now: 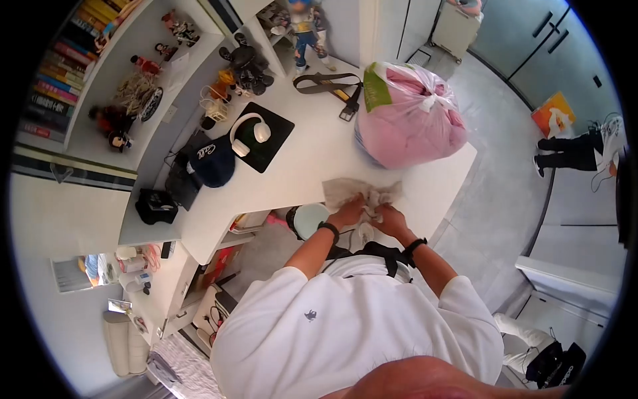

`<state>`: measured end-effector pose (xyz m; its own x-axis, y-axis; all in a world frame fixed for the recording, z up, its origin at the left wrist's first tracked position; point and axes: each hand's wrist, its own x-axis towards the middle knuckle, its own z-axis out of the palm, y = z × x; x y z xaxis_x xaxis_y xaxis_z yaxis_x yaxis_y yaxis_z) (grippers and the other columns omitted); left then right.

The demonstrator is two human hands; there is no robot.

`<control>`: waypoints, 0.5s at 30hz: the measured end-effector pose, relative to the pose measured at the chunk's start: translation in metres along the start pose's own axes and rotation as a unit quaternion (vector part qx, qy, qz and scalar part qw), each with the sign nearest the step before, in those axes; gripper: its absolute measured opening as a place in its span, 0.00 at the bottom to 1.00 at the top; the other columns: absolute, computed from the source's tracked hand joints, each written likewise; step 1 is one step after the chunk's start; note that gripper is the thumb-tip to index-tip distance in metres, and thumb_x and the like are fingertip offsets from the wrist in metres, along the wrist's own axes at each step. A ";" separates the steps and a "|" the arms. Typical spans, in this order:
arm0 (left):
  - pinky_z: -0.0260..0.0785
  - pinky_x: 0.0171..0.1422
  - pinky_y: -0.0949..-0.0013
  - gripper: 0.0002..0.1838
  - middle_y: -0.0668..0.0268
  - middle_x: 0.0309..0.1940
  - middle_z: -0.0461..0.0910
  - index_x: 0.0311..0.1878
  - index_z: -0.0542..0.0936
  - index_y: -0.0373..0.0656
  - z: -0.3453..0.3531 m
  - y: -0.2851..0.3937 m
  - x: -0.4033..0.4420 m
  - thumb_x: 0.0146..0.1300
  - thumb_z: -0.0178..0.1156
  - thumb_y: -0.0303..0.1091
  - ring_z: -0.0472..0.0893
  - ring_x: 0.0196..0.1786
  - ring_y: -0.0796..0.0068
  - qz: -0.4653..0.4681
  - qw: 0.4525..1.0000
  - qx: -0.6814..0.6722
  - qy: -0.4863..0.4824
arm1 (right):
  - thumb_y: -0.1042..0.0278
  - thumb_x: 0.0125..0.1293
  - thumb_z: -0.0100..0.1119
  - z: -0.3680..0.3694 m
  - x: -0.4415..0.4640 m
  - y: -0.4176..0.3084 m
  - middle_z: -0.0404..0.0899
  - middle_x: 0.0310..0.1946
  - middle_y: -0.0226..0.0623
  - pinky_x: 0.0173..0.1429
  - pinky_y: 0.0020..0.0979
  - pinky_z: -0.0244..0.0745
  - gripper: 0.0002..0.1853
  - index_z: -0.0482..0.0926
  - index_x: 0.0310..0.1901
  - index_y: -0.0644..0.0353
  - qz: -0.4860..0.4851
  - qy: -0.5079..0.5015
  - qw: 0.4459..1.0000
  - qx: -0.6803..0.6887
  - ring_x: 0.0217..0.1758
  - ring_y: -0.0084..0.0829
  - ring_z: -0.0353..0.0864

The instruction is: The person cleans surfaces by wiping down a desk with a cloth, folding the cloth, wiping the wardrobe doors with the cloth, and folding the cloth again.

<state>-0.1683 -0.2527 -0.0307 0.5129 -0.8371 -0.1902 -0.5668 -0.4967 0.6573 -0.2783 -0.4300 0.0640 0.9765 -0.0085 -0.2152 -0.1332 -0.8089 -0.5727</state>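
A crumpled beige cloth (344, 190) lies at the front edge of the white desk (302, 156), bunched toward its right side. My left hand (351, 211) is closed on the cloth from the left. My right hand (391, 219) grips its bunched part from the right, close beside the left one. Fingertips of both hands are partly hidden in the folds. Beyond the cloth stands a tied clear plastic bag (415, 126) full of pink fabric. A black wristband circles each wrist.
White headphones (251, 133) rest on a black mat (276, 136), with a dark cap (212, 161) nearby. A belt (332, 86) lies behind. Figurines (247, 63) line the back. A round pale-topped object (310, 221) stands below the desk edge. Another person's legs (568, 151) show at right.
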 end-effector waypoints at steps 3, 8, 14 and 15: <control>0.62 0.66 0.52 0.20 0.43 0.61 0.66 0.59 0.66 0.35 -0.009 0.042 0.018 0.66 0.50 0.32 0.68 0.63 0.45 0.027 0.996 -0.063 -0.057 | 0.52 0.52 0.65 -0.005 -0.036 0.024 0.77 0.49 0.38 0.53 0.41 0.76 0.23 0.79 0.48 0.55 0.076 0.041 0.996 0.037 0.52 0.43 0.78; 0.66 0.60 0.53 0.18 0.46 0.58 0.70 0.60 0.65 0.41 -0.020 0.090 0.011 0.71 0.45 0.38 0.72 0.59 0.43 -0.078 0.971 -0.194 -0.119 | 0.48 0.48 0.71 0.003 -0.047 0.023 0.75 0.51 0.47 0.53 0.41 0.75 0.35 0.72 0.56 0.58 0.142 0.059 0.988 0.010 0.51 0.48 0.78; 0.62 0.70 0.60 0.25 0.68 0.63 0.68 0.68 0.64 0.49 0.003 0.048 -0.014 0.73 0.46 0.50 0.67 0.66 0.71 -0.232 0.627 -0.735 0.109 | 0.34 0.42 0.70 0.052 0.020 -0.014 0.63 0.64 0.61 0.73 0.55 0.50 0.54 0.60 0.69 0.55 0.158 0.040 0.986 0.021 0.71 0.64 0.52; 0.66 0.65 0.61 0.23 0.63 0.60 0.71 0.64 0.67 0.45 0.012 0.028 -0.009 0.74 0.41 0.49 0.71 0.63 0.68 -0.261 0.564 -0.774 0.124 | 0.31 0.42 0.66 0.055 0.037 -0.016 0.62 0.64 0.61 0.73 0.57 0.44 0.56 0.59 0.70 0.55 0.140 0.002 0.990 0.000 0.73 0.63 0.49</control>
<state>-0.1965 -0.2613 -0.0190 0.5332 -0.5165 -0.6700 0.8454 0.2953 0.4451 -0.2498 -0.3850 0.0213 0.9018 -0.2348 -0.3629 -0.3992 -0.7743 -0.4911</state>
